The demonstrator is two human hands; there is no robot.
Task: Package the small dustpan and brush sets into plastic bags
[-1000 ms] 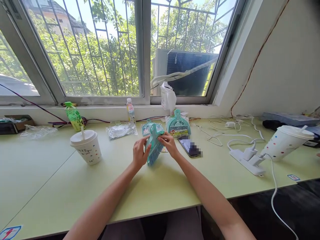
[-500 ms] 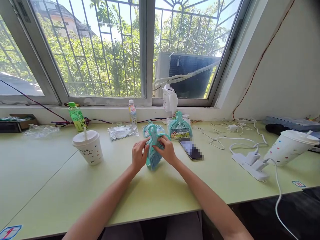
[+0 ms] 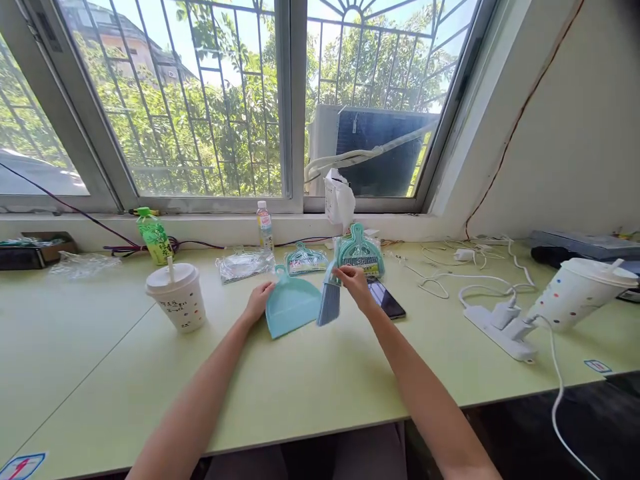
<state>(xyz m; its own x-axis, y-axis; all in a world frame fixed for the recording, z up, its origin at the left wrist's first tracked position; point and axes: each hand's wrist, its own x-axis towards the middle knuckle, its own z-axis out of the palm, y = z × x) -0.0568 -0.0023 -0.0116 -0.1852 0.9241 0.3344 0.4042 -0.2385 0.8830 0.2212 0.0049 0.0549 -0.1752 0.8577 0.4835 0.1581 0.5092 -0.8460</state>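
A small teal dustpan (image 3: 291, 308) lies on the pale green desk (image 3: 300, 393), and my left hand (image 3: 260, 299) grips its left edge near the handle. My right hand (image 3: 353, 283) is closed on the handle of a little brush (image 3: 329, 303) whose grey-blue bristles point down toward the desk, just right of the dustpan. Two more teal dustpan-and-brush sets, one packaged set (image 3: 306, 259) and another (image 3: 360, 254), rest behind them. A dark phone (image 3: 387, 299) lies right of my right hand.
A lidded paper cup with straw (image 3: 176, 297) stands at the left, a tipped dotted cup (image 3: 580, 291) at the right beside a white power strip (image 3: 500, 326) with cables. A green bottle (image 3: 153, 236), a small bottle (image 3: 265, 225) and a plastic bag (image 3: 244, 263) sit by the window.
The brush and dustpan, held together before, have come apart: the dustpan now lies flat under my left hand and my right hand has drawn the brush out to the right.
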